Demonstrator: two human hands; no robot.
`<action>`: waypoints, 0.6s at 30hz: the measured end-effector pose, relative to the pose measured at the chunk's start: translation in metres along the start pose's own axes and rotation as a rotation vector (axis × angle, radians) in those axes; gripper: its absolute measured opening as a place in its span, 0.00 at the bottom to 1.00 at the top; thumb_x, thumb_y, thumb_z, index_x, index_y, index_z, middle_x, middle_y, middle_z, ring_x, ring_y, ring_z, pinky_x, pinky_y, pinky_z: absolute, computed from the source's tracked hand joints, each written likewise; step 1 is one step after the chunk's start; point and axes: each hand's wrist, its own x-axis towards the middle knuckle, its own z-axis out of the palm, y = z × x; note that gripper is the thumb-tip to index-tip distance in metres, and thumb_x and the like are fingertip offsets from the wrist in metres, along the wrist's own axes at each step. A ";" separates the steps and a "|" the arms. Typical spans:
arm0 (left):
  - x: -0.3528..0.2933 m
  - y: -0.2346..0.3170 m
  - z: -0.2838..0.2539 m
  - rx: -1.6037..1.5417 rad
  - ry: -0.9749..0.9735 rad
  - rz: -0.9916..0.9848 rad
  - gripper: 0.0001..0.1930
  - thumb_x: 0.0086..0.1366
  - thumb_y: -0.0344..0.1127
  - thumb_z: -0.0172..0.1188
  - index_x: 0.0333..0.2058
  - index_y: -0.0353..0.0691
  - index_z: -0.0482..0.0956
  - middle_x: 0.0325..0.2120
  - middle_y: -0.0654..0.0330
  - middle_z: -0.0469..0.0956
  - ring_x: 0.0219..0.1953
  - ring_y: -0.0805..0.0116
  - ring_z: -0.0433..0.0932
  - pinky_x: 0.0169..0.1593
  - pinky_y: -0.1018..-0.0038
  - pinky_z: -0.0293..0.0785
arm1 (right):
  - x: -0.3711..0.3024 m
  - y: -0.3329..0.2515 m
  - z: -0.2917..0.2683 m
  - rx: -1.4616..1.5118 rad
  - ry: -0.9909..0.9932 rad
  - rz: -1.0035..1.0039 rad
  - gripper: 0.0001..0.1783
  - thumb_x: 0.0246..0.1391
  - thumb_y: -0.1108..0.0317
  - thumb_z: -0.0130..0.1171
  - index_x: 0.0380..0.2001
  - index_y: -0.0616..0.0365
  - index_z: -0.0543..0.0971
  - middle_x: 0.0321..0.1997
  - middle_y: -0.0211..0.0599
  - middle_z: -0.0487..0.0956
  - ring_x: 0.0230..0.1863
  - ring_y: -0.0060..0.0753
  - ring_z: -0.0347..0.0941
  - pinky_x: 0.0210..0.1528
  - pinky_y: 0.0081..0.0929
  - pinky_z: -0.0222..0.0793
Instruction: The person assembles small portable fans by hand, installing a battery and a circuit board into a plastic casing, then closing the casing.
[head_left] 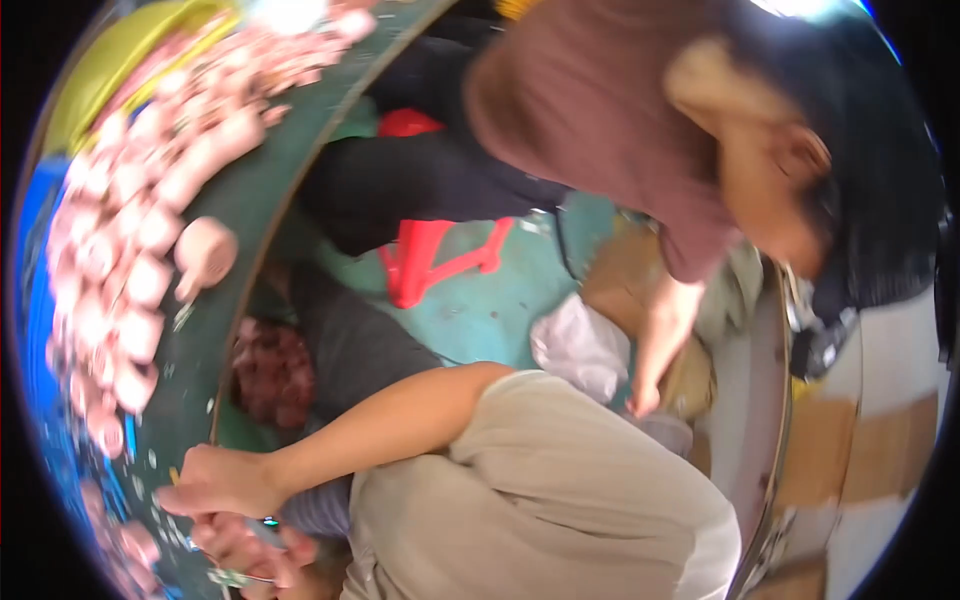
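My right hand [215,482] is at the lower left, at the edge of a dark green table [245,200], with its forearm running back to my beige sleeve [540,490]. Its fingers are closed around a thin yellowish stick [173,475]. Just below it, my left hand [245,548] is curled around a small pink part with a bit of shiny metal [232,577]; blur hides the details. Several pink doll-like parts [130,270] cover the table along the left.
Another person in a maroon shirt [590,110] bends over at the right, one hand [642,400] reaching down to a cardboard box [625,270] and a white plastic bag [580,345]. A red stool [430,250] stands on the teal floor. A yellow tub [110,60] sits at the upper left.
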 end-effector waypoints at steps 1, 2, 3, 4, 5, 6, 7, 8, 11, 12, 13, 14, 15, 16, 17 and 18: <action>0.015 -0.003 -0.016 0.254 -0.442 -0.138 0.12 0.43 0.42 0.56 0.25 0.55 0.61 0.22 0.70 0.65 0.28 0.76 0.70 0.46 0.75 0.65 | 0.006 0.006 0.009 0.132 0.121 0.039 0.51 0.63 0.26 0.35 0.08 0.64 0.76 0.14 0.35 0.75 0.20 0.29 0.72 0.25 0.27 0.67; 0.001 -0.022 -0.029 0.099 -0.354 0.034 0.17 0.37 0.38 0.57 0.31 0.54 0.65 0.31 0.63 0.73 0.34 0.68 0.76 0.54 0.67 0.66 | 0.004 0.000 0.007 0.127 0.100 0.065 0.52 0.63 0.25 0.32 0.15 0.65 0.81 0.17 0.37 0.78 0.21 0.31 0.73 0.29 0.30 0.70; -0.003 -0.025 -0.027 0.049 -0.355 0.030 0.17 0.37 0.38 0.57 0.31 0.54 0.65 0.31 0.63 0.73 0.34 0.68 0.76 0.54 0.67 0.66 | -0.003 -0.014 0.003 0.200 0.074 0.170 0.52 0.63 0.25 0.31 0.18 0.66 0.82 0.21 0.37 0.79 0.24 0.31 0.74 0.33 0.31 0.71; -0.008 -0.028 -0.025 0.069 -0.330 -0.006 0.18 0.41 0.38 0.58 0.33 0.51 0.65 0.34 0.62 0.73 0.37 0.67 0.76 0.54 0.66 0.67 | -0.010 -0.027 -0.001 0.279 0.044 0.274 0.53 0.63 0.25 0.30 0.21 0.66 0.83 0.24 0.37 0.81 0.27 0.31 0.75 0.37 0.31 0.71; -0.011 -0.031 -0.017 0.080 -0.312 -0.038 0.18 0.44 0.38 0.60 0.35 0.48 0.65 0.36 0.60 0.73 0.39 0.65 0.76 0.55 0.65 0.68 | -0.011 -0.015 0.001 0.257 0.106 0.127 0.53 0.63 0.24 0.29 0.26 0.66 0.83 0.31 0.37 0.82 0.33 0.31 0.75 0.41 0.30 0.70; -0.014 -0.033 -0.010 0.105 -0.297 -0.073 0.19 0.47 0.38 0.61 0.37 0.46 0.65 0.39 0.59 0.74 0.41 0.64 0.76 0.55 0.64 0.69 | -0.013 -0.016 0.000 0.206 0.156 0.124 0.51 0.63 0.25 0.30 0.26 0.66 0.83 0.31 0.37 0.81 0.35 0.30 0.74 0.42 0.30 0.70; -0.015 -0.036 -0.008 0.136 -0.282 -0.107 0.19 0.50 0.38 0.62 0.39 0.43 0.65 0.42 0.58 0.74 0.43 0.63 0.76 0.55 0.63 0.70 | -0.014 -0.017 0.000 0.156 0.202 0.124 0.50 0.64 0.26 0.31 0.26 0.65 0.83 0.31 0.37 0.80 0.37 0.29 0.73 0.44 0.30 0.69; -0.013 -0.037 -0.005 0.175 -0.266 -0.137 0.20 0.53 0.38 0.63 0.41 0.41 0.65 0.44 0.56 0.74 0.45 0.62 0.76 0.55 0.63 0.71 | -0.009 -0.016 -0.001 0.124 0.304 0.033 0.46 0.65 0.29 0.36 0.27 0.65 0.82 0.27 0.38 0.79 0.31 0.29 0.74 0.38 0.28 0.70; -0.022 -0.036 -0.013 0.355 -0.202 -0.232 0.23 0.62 0.37 0.66 0.46 0.33 0.65 0.52 0.52 0.75 0.52 0.59 0.76 0.56 0.60 0.74 | 0.003 -0.005 -0.006 0.087 0.476 0.125 0.39 0.66 0.38 0.43 0.24 0.66 0.80 0.24 0.37 0.79 0.29 0.28 0.74 0.36 0.30 0.68; -0.024 -0.034 -0.006 0.333 -0.254 -0.301 0.23 0.66 0.38 0.63 0.50 0.29 0.63 0.54 0.49 0.74 0.53 0.56 0.76 0.56 0.60 0.75 | 0.004 -0.013 -0.011 0.090 0.600 0.039 0.31 0.65 0.46 0.51 0.22 0.67 0.78 0.21 0.39 0.77 0.26 0.28 0.72 0.34 0.30 0.67; -0.023 -0.022 0.005 0.323 -0.305 -0.379 0.24 0.70 0.39 0.60 0.53 0.26 0.62 0.56 0.47 0.73 0.55 0.53 0.75 0.55 0.61 0.76 | 0.005 -0.016 -0.016 0.085 0.610 0.031 0.31 0.65 0.46 0.51 0.22 0.67 0.78 0.21 0.39 0.77 0.26 0.28 0.72 0.34 0.30 0.67; -0.027 -0.005 0.019 0.328 -0.227 -0.531 0.26 0.71 0.37 0.58 0.59 0.24 0.62 0.59 0.42 0.70 0.52 0.53 0.78 0.53 0.63 0.78 | 0.006 -0.018 -0.022 -0.003 0.665 -0.057 0.31 0.64 0.47 0.52 0.21 0.66 0.76 0.18 0.38 0.75 0.23 0.26 0.70 0.30 0.31 0.65; -0.030 0.009 0.015 0.332 -0.227 -0.528 0.26 0.71 0.37 0.58 0.59 0.24 0.62 0.59 0.42 0.70 0.52 0.53 0.78 0.53 0.63 0.78 | 0.006 -0.018 -0.024 -0.085 0.708 -0.139 0.30 0.63 0.47 0.54 0.19 0.65 0.75 0.16 0.37 0.72 0.21 0.24 0.67 0.27 0.33 0.64; -0.036 0.018 0.009 0.341 -0.309 -0.622 0.26 0.72 0.37 0.57 0.60 0.24 0.62 0.60 0.41 0.69 0.53 0.52 0.78 0.52 0.64 0.79 | 0.006 -0.018 -0.027 -0.087 0.705 -0.144 0.30 0.63 0.47 0.54 0.19 0.65 0.75 0.16 0.37 0.72 0.21 0.24 0.67 0.27 0.33 0.64; -0.041 0.028 0.000 0.350 -0.391 -0.716 0.26 0.73 0.37 0.55 0.61 0.24 0.61 0.61 0.39 0.68 0.53 0.52 0.78 0.51 0.66 0.80 | 0.005 -0.018 -0.029 -0.131 0.694 -0.162 0.26 0.61 0.52 0.56 0.19 0.66 0.76 0.17 0.41 0.73 0.23 0.28 0.70 0.28 0.33 0.65; -0.047 0.041 -0.009 0.323 -0.384 -0.860 0.26 0.73 0.36 0.54 0.61 0.24 0.61 0.60 0.39 0.68 0.54 0.52 0.77 0.53 0.65 0.78 | 0.002 -0.019 -0.035 -0.181 0.684 -0.179 0.22 0.58 0.57 0.59 0.20 0.66 0.76 0.19 0.45 0.74 0.25 0.32 0.74 0.29 0.33 0.67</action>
